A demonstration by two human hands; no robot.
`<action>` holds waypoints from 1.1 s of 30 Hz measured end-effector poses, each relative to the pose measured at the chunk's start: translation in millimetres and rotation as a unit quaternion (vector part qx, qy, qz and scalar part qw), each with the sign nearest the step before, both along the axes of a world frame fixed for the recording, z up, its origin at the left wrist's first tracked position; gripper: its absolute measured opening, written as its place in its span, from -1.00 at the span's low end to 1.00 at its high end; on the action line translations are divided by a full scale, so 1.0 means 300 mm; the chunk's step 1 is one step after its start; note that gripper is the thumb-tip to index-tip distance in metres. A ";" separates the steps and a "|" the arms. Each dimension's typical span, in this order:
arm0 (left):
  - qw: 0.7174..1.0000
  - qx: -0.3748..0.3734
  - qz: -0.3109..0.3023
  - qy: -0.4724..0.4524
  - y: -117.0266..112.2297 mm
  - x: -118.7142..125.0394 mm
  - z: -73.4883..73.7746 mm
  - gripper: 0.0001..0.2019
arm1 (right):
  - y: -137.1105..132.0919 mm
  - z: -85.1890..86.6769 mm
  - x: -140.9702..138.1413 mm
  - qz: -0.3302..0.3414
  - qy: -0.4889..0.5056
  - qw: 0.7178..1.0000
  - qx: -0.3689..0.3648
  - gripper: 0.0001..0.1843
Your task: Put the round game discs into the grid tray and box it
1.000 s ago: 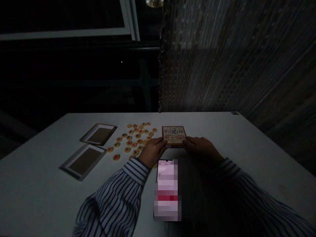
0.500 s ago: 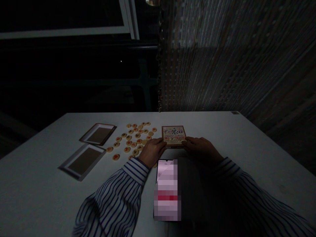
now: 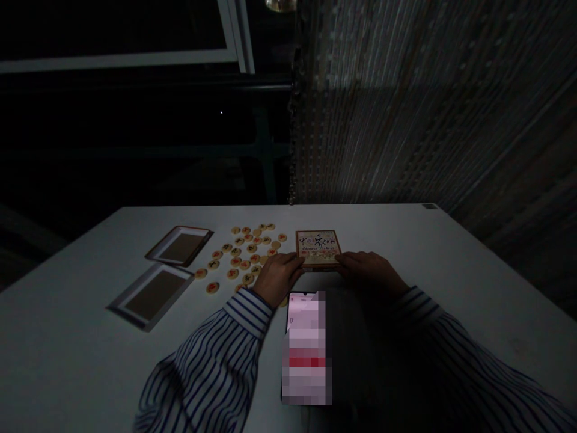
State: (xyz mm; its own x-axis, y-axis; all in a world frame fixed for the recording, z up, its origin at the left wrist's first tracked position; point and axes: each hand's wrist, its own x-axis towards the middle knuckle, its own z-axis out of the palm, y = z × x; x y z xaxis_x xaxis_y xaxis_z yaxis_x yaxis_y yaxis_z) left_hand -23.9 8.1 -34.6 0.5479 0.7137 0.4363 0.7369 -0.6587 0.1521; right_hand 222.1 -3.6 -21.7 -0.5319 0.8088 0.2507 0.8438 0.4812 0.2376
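Observation:
A flat square Chinese chess box [image 3: 318,246], printed with characters and the words "Chinese chess", lies on the white table [image 3: 387,231]. My left hand [image 3: 278,278] grips its near left corner, the fingers closed against the edge. On the near right corner is my right hand [image 3: 370,272], its fingers closed on the edge too. Left of the box, several round wooden chess pieces [image 3: 251,248] with red or black characters are scattered, some partly hidden behind my left hand and sleeve.
Two open shallow box parts lie at the left, a farther one [image 3: 202,246] and a nearer one [image 3: 118,305]. A phone [image 3: 308,334] with a lit, blurred screen lies between my forearms. Behind the table hangs a bead curtain [image 3: 360,138].
Almost nothing differs. The fingers of my right hand have shifted slightly at the box corner; the box, pieces and phone stay in place.

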 end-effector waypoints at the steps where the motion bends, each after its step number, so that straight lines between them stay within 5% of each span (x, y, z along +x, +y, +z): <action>1: 1.000 -0.003 -0.001 0.000 0.001 0.000 0.000 -0.72 | -0.001 0.000 0.000 0.000 0.002 1.000 0.003 -0.65; 33: 1.000 -0.017 -0.008 -0.016 0.008 -0.002 -0.004 -0.74 | 0.007 -0.006 0.007 0.034 0.009 0.999 0.019 -0.70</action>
State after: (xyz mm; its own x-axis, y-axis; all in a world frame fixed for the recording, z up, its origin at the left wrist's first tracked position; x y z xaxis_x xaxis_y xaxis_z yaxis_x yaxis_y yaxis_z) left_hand -24.5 10.6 -35.9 0.5453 0.7204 0.4285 0.7215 -0.6637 0.1976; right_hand 224.4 -1.5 -23.4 -0.5811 0.7604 0.2899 0.8133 0.5289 0.2426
